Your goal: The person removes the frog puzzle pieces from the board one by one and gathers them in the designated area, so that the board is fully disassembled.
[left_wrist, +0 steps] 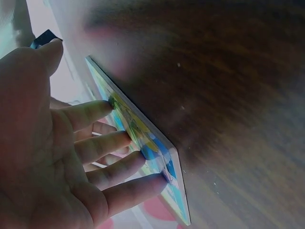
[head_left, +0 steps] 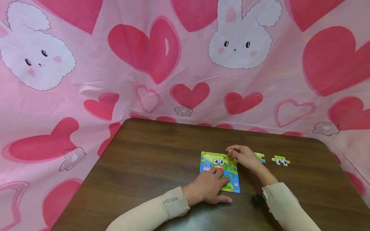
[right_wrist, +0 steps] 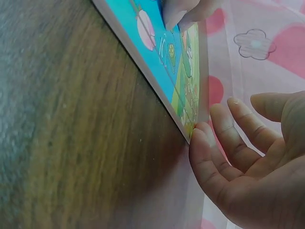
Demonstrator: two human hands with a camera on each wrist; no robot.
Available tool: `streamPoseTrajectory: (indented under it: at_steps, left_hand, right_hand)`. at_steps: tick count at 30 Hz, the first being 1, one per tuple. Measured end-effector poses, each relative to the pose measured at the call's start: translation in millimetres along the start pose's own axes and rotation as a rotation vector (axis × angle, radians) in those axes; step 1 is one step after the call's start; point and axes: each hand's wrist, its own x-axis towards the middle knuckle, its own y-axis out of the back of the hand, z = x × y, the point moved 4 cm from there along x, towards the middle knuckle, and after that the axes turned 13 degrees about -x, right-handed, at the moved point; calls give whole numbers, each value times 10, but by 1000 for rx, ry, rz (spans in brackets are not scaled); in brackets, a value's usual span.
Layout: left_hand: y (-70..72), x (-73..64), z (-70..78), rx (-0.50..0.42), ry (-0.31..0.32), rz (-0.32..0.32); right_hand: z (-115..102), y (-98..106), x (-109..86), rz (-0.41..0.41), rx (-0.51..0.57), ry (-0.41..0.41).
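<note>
A square jigsaw puzzle with a green frog picture lies flat on the table. My left hand reaches over its lower left part, fingers spread and nearly straight. In the left wrist view those fingertips rest on the picture, and the thumb sticks out to the side. At the puzzle's far right corner is my right hand, its fingers gently bent. The right wrist view shows fingertips against that corner, while the thumb stands apart from the edge.
Right of the right hand lies a loose puzzle piece, partly hidden by the hand. Farther right is another piece printed with eyes. They lie on the brown wooden table. A pink cloth with hearts and rabbits hangs behind it.
</note>
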Motion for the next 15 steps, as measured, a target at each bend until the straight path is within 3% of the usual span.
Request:
streamPoseTrajectory:
  at_steps: [5, 15]
  left_hand:
    - [0, -11, -4, -12, 7, -4]
    - [14, 7, -16, -40, 9, -29]
  right_hand:
    - [3, -19, 6, 14, -38, 4]
    - [-15, -37, 29, 40, -213, 31]
